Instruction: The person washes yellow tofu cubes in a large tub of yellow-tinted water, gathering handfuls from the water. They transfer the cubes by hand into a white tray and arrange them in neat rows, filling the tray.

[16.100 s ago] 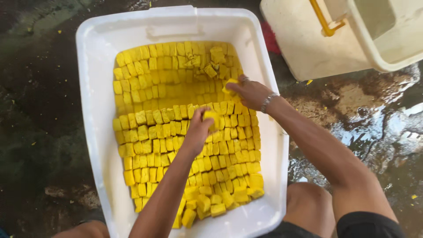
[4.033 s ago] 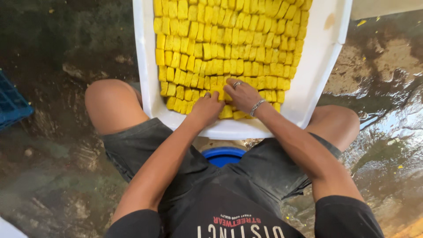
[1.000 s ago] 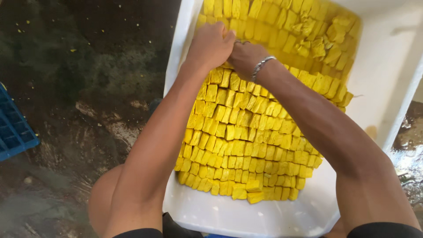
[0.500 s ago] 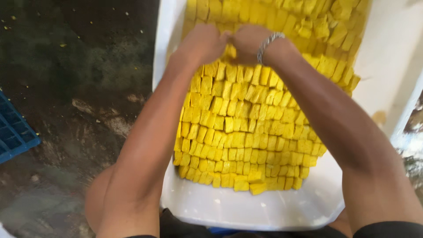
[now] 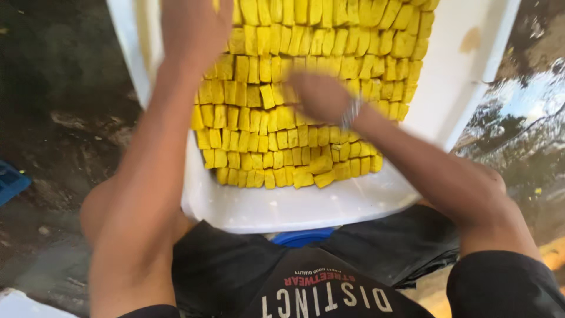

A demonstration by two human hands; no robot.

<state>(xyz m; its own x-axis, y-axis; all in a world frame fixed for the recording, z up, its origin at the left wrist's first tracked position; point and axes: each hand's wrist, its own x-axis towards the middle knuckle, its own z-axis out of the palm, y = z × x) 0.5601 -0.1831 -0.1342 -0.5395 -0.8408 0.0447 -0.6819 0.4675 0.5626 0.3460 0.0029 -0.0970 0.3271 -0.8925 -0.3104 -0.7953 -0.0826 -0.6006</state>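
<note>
A large white rectangular tub (image 5: 282, 206) lies before me, filled with rows of small yellow blocks (image 5: 329, 47). My left hand (image 5: 197, 26) reaches far up along the tub's left side, over the yellow rows; its fingers run out of the top of the view. My right hand (image 5: 321, 97), with a metal bracelet at the wrist, rests palm down on the blocks in the middle of the tub. It is blurred, and I cannot tell whether either hand grips a block.
Wet dark ground (image 5: 65, 123) surrounds the tub. A blue crate corner (image 5: 10, 182) shows at the left edge. A blue round object (image 5: 303, 237) sits under the tub's near rim, between my knees. A white edge (image 5: 23, 305) lies at bottom left.
The two hands were together at the far rows. My right hand has drawn back toward the middle, my left has stayed far up. The view has tilted down toward my lap.
</note>
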